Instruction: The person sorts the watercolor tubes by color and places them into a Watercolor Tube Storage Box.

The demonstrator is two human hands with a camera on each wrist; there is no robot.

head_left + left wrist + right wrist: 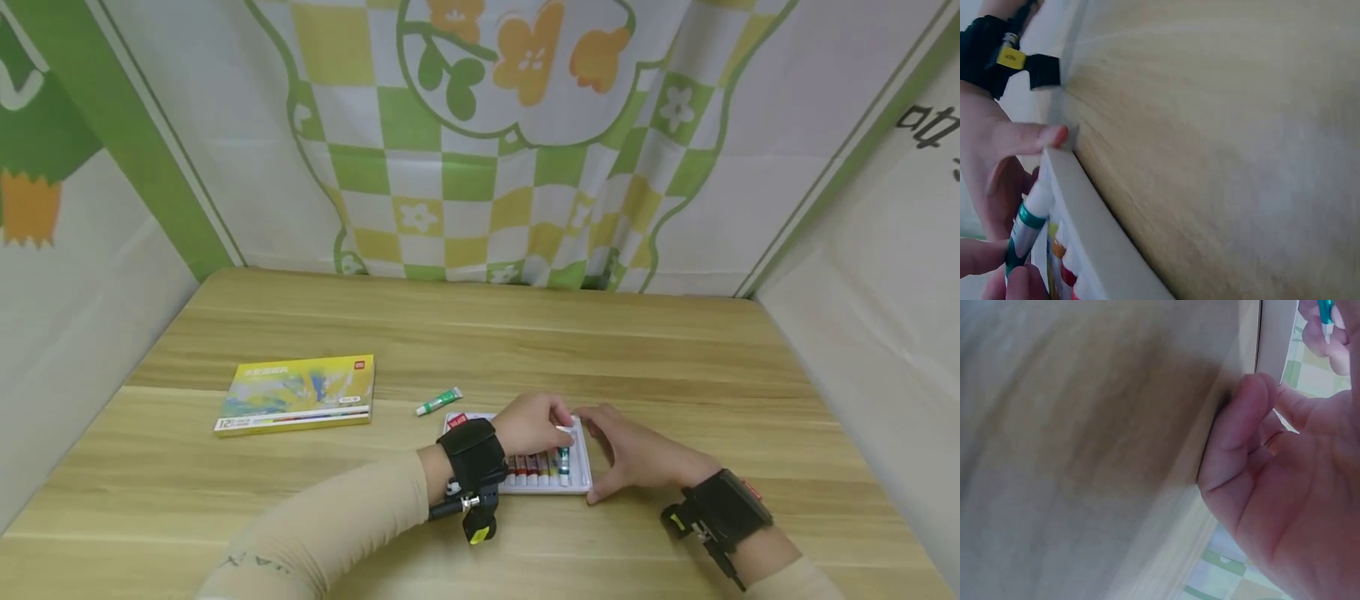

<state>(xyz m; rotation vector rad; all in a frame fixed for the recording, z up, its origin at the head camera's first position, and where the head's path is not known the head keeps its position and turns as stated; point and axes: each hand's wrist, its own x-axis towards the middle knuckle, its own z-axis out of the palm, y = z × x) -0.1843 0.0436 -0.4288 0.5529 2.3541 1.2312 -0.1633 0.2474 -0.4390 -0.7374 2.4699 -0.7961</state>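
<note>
A white plastic tray (587, 481) lies on the table and holds a row of small paint tubes (532, 468) with white caps. My left hand (528, 423) reaches over it and pinches a dark green paint tube (1021, 230) between thumb and fingers. In the head view that tube (564, 468) is at the tray's right end, white cap toward me. My right hand (637, 450) holds the tray's right end, thumb at the near corner and fingers at the far one. The right wrist view shows its thumb (1244, 428) against the tray's side. My left hand and wrist hide the tray's left part.
A light green paint tube (439, 402) lies on the wooden table (480, 333) just behind the tray. Farther left is a flat yellow box (300, 393) with a painted picture. Printed cloth (480, 175) hangs along the table's back edge and both sides.
</note>
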